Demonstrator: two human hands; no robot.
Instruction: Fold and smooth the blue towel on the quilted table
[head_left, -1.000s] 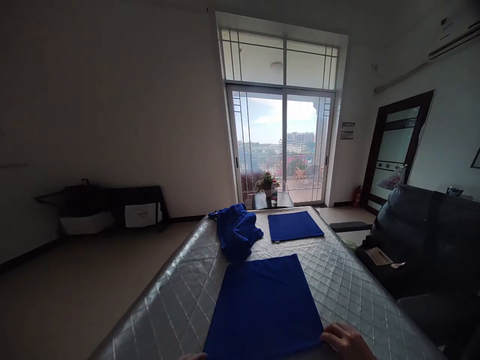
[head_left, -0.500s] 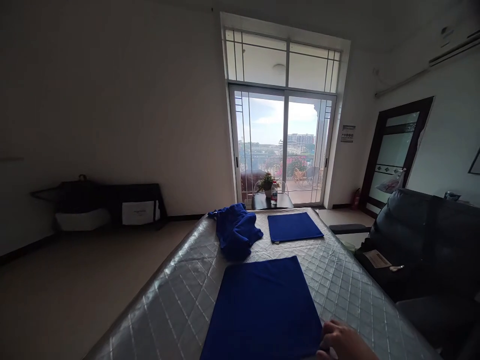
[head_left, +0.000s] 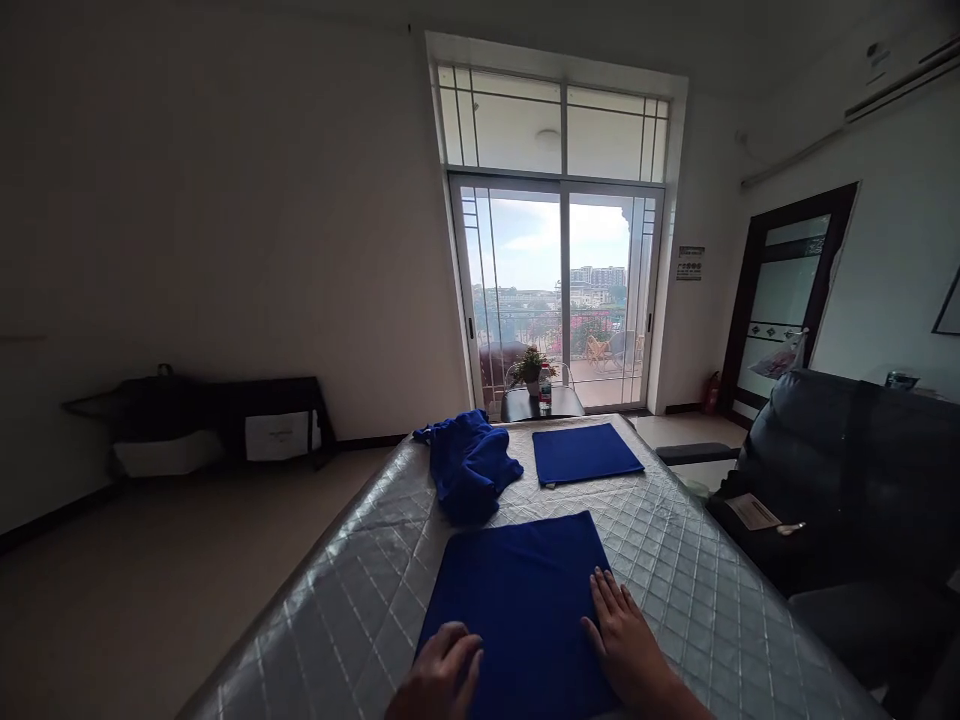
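Head view: both hands, left and right, rest flat and open on the folded blue cloth, no grip taken.

Blue cloth: one piece, deep royal blue, plain and unpatterned. Spread flat in a roughly square shape, edges straight, surface smooth with no visible creases. Lies on the quilted silver-grey surface, lower centre of the frame, its near edge running out at the bottom.
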